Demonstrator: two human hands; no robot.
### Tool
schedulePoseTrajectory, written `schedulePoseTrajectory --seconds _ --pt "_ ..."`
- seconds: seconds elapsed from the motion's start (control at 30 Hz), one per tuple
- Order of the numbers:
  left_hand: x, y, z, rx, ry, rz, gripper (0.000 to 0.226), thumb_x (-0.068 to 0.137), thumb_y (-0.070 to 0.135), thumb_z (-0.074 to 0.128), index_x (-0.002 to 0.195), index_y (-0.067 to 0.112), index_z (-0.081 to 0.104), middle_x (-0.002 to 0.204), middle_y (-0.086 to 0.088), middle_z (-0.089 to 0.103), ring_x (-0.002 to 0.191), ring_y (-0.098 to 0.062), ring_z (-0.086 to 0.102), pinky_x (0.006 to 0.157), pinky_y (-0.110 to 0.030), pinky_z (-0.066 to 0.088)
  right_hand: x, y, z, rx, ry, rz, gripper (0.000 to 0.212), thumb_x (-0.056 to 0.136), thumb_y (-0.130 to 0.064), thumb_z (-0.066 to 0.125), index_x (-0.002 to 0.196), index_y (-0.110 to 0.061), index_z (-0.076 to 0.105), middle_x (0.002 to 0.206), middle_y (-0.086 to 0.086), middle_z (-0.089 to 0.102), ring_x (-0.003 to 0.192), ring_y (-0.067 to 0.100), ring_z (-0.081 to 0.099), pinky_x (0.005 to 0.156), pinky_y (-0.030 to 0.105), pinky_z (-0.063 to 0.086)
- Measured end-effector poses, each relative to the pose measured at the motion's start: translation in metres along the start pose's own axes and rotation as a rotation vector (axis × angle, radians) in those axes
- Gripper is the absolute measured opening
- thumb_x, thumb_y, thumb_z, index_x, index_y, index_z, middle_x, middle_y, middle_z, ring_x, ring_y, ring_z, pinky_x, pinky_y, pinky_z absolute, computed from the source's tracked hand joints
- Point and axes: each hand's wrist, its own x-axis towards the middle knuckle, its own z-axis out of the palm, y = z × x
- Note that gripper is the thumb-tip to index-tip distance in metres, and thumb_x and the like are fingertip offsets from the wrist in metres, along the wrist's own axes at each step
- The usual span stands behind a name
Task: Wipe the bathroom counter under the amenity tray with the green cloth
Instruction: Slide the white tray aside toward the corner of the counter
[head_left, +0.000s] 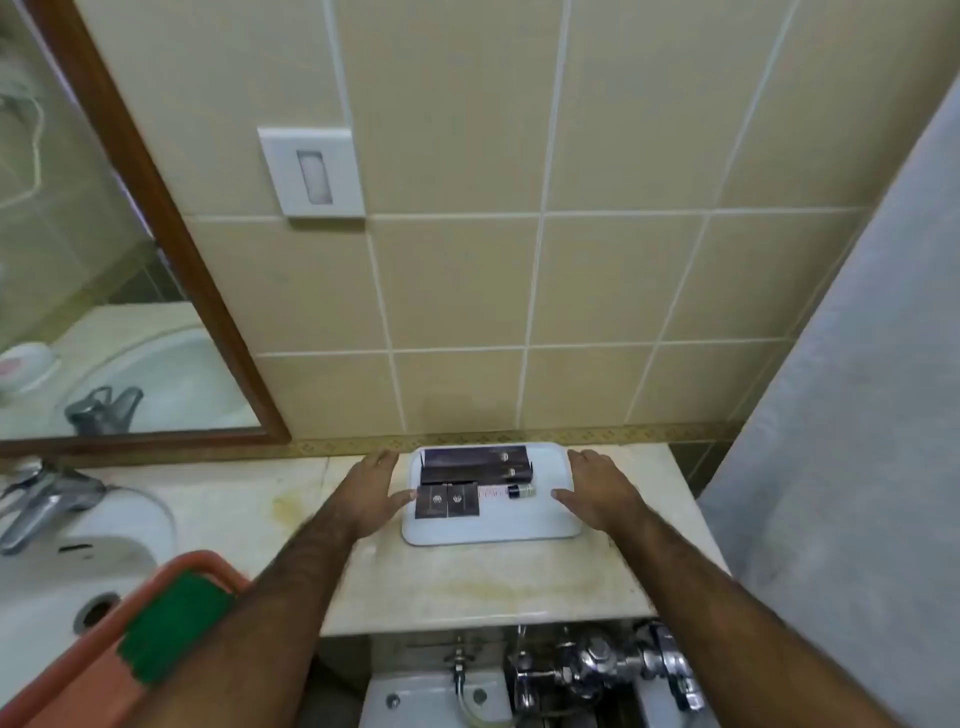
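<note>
A white amenity tray (498, 527) rests on the beige marble counter (467, 582) against the tiled wall. It carries dark boxes, two small dark sachets and a little bottle. My left hand (375, 491) is at the tray's left edge, fingers spread, thumb touching the rim. My right hand (597, 488) is at the right edge, fingers spread, thumb on the rim. Whether either hand grips the tray is unclear. The green cloth (174, 626) hangs over the rim of an orange bucket (78, 686) at the lower left.
A white sink (62, 587) with a chrome tap (47, 499) lies left of the counter. A wood-framed mirror (171, 249) hangs above it. A toilet flush valve (597, 665) sits below the counter's front edge. A grey curtain (857, 415) hangs at the right.
</note>
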Motion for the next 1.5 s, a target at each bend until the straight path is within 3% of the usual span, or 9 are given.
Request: schedulePoseTrajectory --seconds 0.23,0.53,0.77,0.9,0.97,1.17,1.27,1.4,1.5 --pt "0.01 0.008 0.066 -0.055 0.023 -0.251 0.036 0.101 0.031 0.057 0.122 0.004 0.07 0.125 -0.015 0.071 0.117 -0.032 0.063 0.099 -0.036 0.048 0.024 0.026 0.057 0.104 -0.027 0.216 0.037 0.102 -0.029 0.056 0.129 -0.005 0.06 0.137 0.015 0.059 0.127 0.031 0.056 0.104 0.036 0.047" --pt "0.019 0.013 0.086 -0.141 0.213 -0.351 0.019 0.094 0.01 0.063 0.102 -0.002 0.076 0.104 -0.021 0.076 0.1 -0.04 0.068 0.09 -0.039 0.052 0.037 0.036 0.069 0.281 0.088 0.361 0.024 0.097 -0.015 0.061 0.118 -0.006 0.07 0.12 0.012 0.071 0.108 0.03 0.069 0.091 0.032 0.055" --pt "0.024 0.054 0.073 -0.181 0.235 -0.182 0.016 0.09 0.004 0.063 0.097 -0.003 0.076 0.096 -0.021 0.076 0.094 -0.042 0.068 0.086 -0.04 0.051 -0.006 0.082 0.042 0.61 0.159 0.496 0.016 0.082 -0.021 0.076 0.095 -0.017 0.069 0.097 0.002 0.071 0.085 0.014 0.061 0.071 0.025 0.046" --pt "0.038 0.102 0.075 -0.151 0.189 -0.085 0.02 0.094 0.01 0.06 0.102 0.002 0.076 0.102 -0.017 0.076 0.096 -0.036 0.067 0.087 -0.039 0.052 -0.036 0.122 0.031 0.612 0.174 0.55 0.011 0.083 -0.026 0.07 0.081 -0.015 0.068 0.083 0.003 0.07 0.081 0.021 0.067 0.07 0.031 0.052" --pt "0.046 0.13 0.078 -0.128 0.167 -0.034 0.023 0.095 0.012 0.058 0.105 0.005 0.076 0.107 -0.014 0.076 0.1 -0.034 0.067 0.088 -0.038 0.052 -0.052 0.148 0.031 0.595 0.179 0.569 0.021 0.09 -0.027 0.065 0.08 -0.01 0.072 0.082 0.008 0.073 0.079 0.025 0.07 0.074 0.034 0.057" --pt "0.084 0.216 0.088 -0.117 0.097 0.146 0.027 0.096 0.013 0.056 0.112 0.012 0.077 0.117 -0.01 0.074 0.108 -0.032 0.067 0.09 -0.037 0.054 -0.098 0.21 0.046 0.801 0.213 0.716 0.011 0.085 -0.005 0.067 0.076 0.001 0.067 0.08 0.02 0.075 0.07 0.035 0.077 0.065 0.049 0.066" --pt "0.104 0.254 0.093 -0.1 0.077 0.197 0.03 0.095 0.011 0.056 0.115 0.018 0.077 0.122 -0.006 0.073 0.112 -0.032 0.066 0.093 -0.041 0.056 -0.116 0.221 0.057 1.043 0.264 0.802 0.014 0.084 0.003 0.067 0.071 0.003 0.062 0.087 0.031 0.074 0.068 0.034 0.077 0.052 0.043 0.064" --pt "0.131 0.296 0.11 -0.131 0.051 0.267 0.034 0.096 0.006 0.057 0.125 0.014 0.075 0.13 -0.009 0.071 0.118 -0.032 0.065 0.101 -0.038 0.052 -0.131 0.223 0.076 1.343 0.309 0.846 0.007 0.086 0.007 0.063 0.087 0.01 0.069 0.092 0.033 0.074 0.079 0.039 0.078 0.058 0.043 0.065" --pt "0.147 0.322 0.124 -0.179 0.025 0.298 0.03 0.097 0.008 0.06 0.122 0.009 0.077 0.127 -0.013 0.073 0.118 -0.032 0.067 0.103 -0.035 0.05 -0.136 0.223 0.091 1.485 0.33 0.868 0.021 0.088 0.008 0.061 0.107 0.005 0.068 0.097 0.03 0.074 0.084 0.038 0.076 0.064 0.044 0.065"
